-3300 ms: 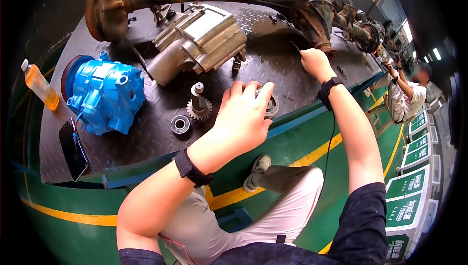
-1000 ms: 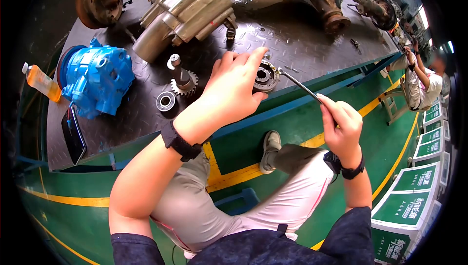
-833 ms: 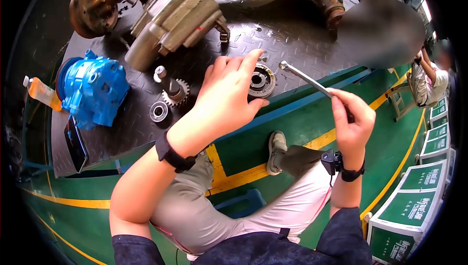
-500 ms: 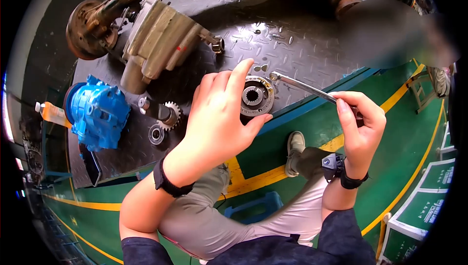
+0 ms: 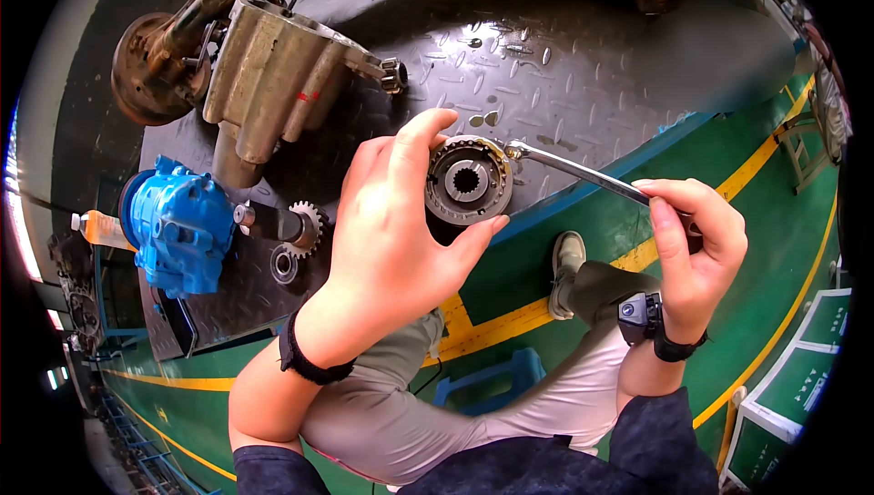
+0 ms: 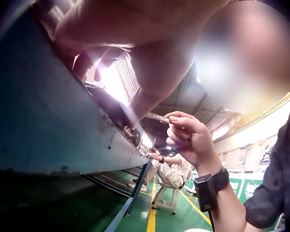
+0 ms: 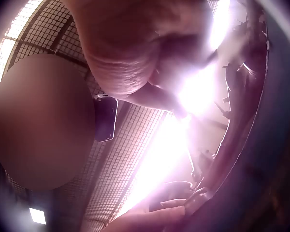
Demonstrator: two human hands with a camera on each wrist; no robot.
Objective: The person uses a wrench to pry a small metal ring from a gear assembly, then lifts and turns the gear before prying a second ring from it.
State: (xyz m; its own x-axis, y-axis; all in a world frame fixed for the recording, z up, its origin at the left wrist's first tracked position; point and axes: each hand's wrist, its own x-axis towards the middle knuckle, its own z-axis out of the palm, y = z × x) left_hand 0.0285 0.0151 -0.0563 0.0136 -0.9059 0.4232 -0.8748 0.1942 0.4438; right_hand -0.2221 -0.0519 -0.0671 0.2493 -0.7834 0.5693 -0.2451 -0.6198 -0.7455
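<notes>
In the head view my left hand (image 5: 382, 213) holds a round metal gear hub (image 5: 466, 181) near the table edge, the thumb at its lower right and the fingers at its left. Toothed detail shows on the hub's upper rim, with a splined hole in the middle. My right hand (image 5: 696, 244) pinches the end of a slim metal tool (image 5: 583, 170) between thumb and fingers. The tool's rounded head lies at the hub's upper right rim; whether they touch I cannot tell. The left wrist view shows my right hand (image 6: 193, 145) with the tool's end.
A geared shaft (image 5: 296, 226) and a bearing (image 5: 285, 265) lie left of my left hand. Farther left are a blue housing (image 5: 182, 226), a phone (image 5: 177, 322) and a bottle (image 5: 105, 229). A grey metal casing (image 5: 273, 81) stands behind, near a rusty axle (image 5: 150, 67).
My right hand has come back from the far part of the table with the tool, whose head is now at the hub's rim. My left hand stays around the hub while the head view has shifted.
</notes>
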